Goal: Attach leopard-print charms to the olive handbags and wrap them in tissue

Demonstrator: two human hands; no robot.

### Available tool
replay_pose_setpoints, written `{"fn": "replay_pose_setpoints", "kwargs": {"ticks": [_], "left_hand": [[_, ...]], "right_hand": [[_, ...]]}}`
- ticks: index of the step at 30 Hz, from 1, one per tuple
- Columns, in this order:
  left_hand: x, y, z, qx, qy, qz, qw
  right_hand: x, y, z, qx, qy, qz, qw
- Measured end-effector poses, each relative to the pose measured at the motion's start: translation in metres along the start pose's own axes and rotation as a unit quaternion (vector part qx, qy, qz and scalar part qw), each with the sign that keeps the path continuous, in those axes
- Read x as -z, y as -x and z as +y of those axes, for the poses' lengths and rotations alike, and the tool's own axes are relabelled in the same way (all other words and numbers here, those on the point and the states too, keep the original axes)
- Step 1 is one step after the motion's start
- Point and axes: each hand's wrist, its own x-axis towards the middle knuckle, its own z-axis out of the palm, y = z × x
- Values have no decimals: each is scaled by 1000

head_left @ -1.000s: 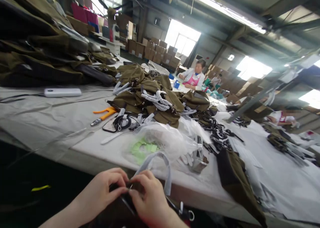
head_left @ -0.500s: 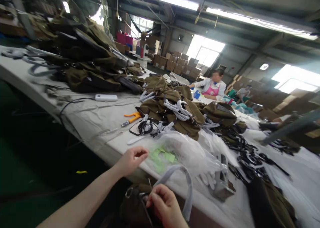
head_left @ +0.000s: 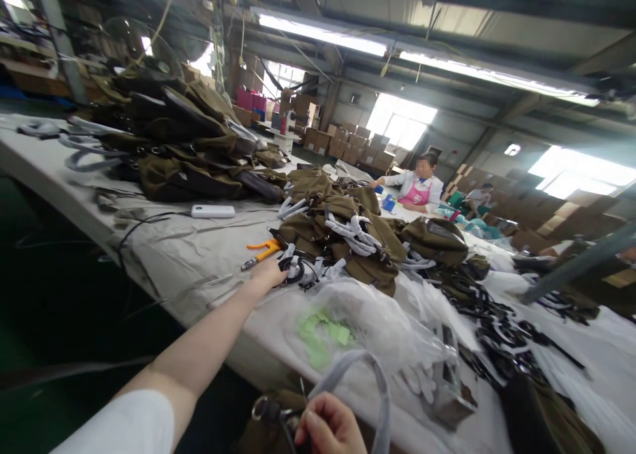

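My left hand (head_left: 268, 275) is stretched out across the table at a coiled black strap (head_left: 293, 270). Its fingertips are hidden at the coil's near side, so I cannot tell whether they grip it. Low in the view, my right hand (head_left: 330, 427) is closed in a pinch on an olive bag (head_left: 268, 434) at the table's edge. The bag has metal rings and a grey wrapped handle (head_left: 380, 381) arching up behind that hand. A thin pale pin-like piece stands beside my right fingers.
An orange air gun (head_left: 263, 250) lies just beyond my left hand. Olive bags (head_left: 342, 222) are heaped behind it. Clear plastic with green slips (head_left: 322, 328), a metal box (head_left: 450, 388) and black straps lie rightward. A co-worker (head_left: 420, 185) sits across the table.
My left hand has moved forward from the near table edge to the coiled black strap. My right hand stays on the olive bag. The view has shifted slightly.
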Motion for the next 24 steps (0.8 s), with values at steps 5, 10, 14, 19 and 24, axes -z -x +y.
{"fn": "replay_pose_setpoints", "kwargs": {"ticks": [5, 10, 14, 19, 24], "left_hand": [[12, 3, 9, -15, -31, 2, 999], [57, 25, 19, -132, -45, 127, 982], [96, 51, 41, -307, -24, 229, 924], [120, 88, 76, -475, 5, 96, 875], [76, 109, 111, -580, -82, -92, 805]], "right_hand": [[7, 3, 4, -4, 3, -30, 1000], [3, 16, -17, -24, -1, -16, 1000], [-1, 23, -33, -15, 17, -9, 1000], [2, 34, -43, 6, 78, -16, 997], [1, 46, -53, 75, 242, -70, 965]]}}
